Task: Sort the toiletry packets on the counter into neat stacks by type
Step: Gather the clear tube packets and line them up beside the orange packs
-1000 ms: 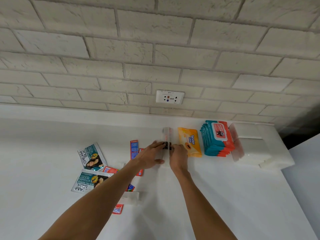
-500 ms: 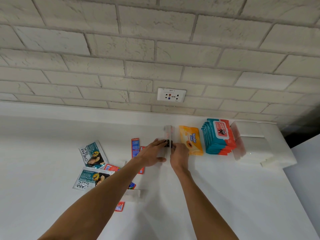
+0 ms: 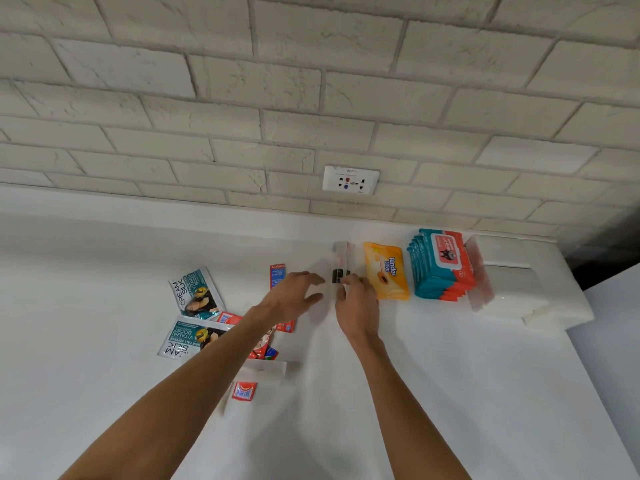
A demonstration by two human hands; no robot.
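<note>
right hand (image 3: 356, 301) pinches clear packet (image 3: 343, 254) near end; left hand (image 3: 294, 296) empty, fingers spread, just beside.

A pale brick wall (image 3: 311, 81) fills the upper frame, with a white outlet (image 3: 350, 180) at its centre. A white counter (image 3: 104, 375) spreads below.

Head view: above, behind left hand (image 3: 292, 297) and right hand (image 3: 356, 301).
Facing: down at worktop (image 3: 450, 393), wall (image 3: 311, 98) beyond hands.
Range: near.

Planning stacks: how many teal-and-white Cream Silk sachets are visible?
2: one teal-and-white Cream Silk sachet at left, another nearer, partly under the left forearm. Others may be hidden.
</note>
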